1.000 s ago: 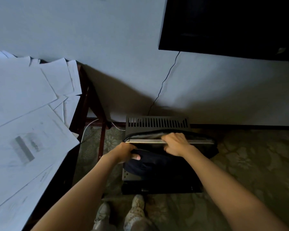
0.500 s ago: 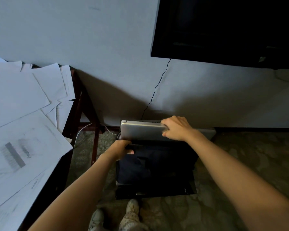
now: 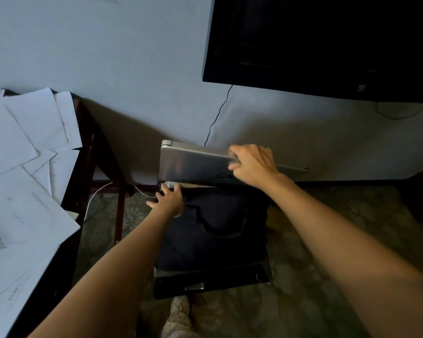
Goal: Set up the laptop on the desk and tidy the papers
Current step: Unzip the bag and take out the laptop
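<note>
Dim corner, patterned carpet point(image 3: 303, 301). Right hand point(image 3: 252, 164) fingers curled over silver laptop point(image 3: 193, 167) upper edge; left hand point(image 3: 169, 201) below them at laptop bag point(image 3: 213, 230) mouth, grip indiscernible. Risk: single-hand hold slips; corner snags bag.

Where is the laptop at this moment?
Head view, centre: the laptop is held in the air by the right hand, just above the dark bag and right of the desk.

Silver laptop point(image 3: 193, 167) with a dark logo; navy-black bag point(image 3: 213, 230); white papers point(image 3: 22, 132) with faint grey print; dark reddish-brown desk point(image 3: 84, 142); olive carpet point(image 3: 303, 252) with pale floral pattern; grey-blue wall point(image 3: 108, 57); black screen point(image 3: 327, 45).
</note>
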A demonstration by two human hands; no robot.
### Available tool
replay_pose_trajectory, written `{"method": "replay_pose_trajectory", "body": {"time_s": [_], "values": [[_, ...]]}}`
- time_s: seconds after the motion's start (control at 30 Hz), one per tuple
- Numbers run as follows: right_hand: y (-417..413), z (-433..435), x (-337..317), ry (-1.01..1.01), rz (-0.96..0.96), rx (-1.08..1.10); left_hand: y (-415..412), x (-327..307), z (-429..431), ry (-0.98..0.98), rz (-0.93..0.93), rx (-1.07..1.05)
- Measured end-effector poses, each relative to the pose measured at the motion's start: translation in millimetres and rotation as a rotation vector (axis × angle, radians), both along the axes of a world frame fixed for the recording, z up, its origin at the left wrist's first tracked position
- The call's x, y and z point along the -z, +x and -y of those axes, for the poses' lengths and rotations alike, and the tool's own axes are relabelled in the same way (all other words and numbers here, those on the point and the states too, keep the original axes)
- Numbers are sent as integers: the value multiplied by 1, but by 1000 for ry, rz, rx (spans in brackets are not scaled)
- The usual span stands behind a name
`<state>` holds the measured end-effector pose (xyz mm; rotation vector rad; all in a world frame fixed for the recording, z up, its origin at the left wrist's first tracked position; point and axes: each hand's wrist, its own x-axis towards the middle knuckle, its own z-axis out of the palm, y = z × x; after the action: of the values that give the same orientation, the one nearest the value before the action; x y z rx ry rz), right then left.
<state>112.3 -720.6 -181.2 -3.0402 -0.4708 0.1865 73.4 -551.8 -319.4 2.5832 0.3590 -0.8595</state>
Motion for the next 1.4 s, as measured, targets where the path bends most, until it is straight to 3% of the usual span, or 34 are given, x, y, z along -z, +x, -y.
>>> {"method": "replay_pose_trajectory", "body": {"time_s": [0.1, 0.27, 0.53, 0.77, 1.03, 1.3, 1.4], "values": [[1, -3, 8, -6, -4, -32, 12, 2, -9, -147, 6, -15], [14, -11, 22, 9, -26, -31, 14, -2, -20, -354, 77, -244], [26, -17, 45, 3, -46, -38, 14, 7, -33, -538, 199, -512], [34, -20, 18, 5, 12, -61, 28, -21, -35, -711, 367, -597], [25, -42, -30, 42, 55, -123, 26, -58, -48, -776, 460, -733], [1, -84, -90, 290, 102, -109, -13, -65, -58, -1010, 337, -1090], [-4, -98, -114, 437, 90, -80, -26, -75, -56, -1128, 482, -1096]]}}
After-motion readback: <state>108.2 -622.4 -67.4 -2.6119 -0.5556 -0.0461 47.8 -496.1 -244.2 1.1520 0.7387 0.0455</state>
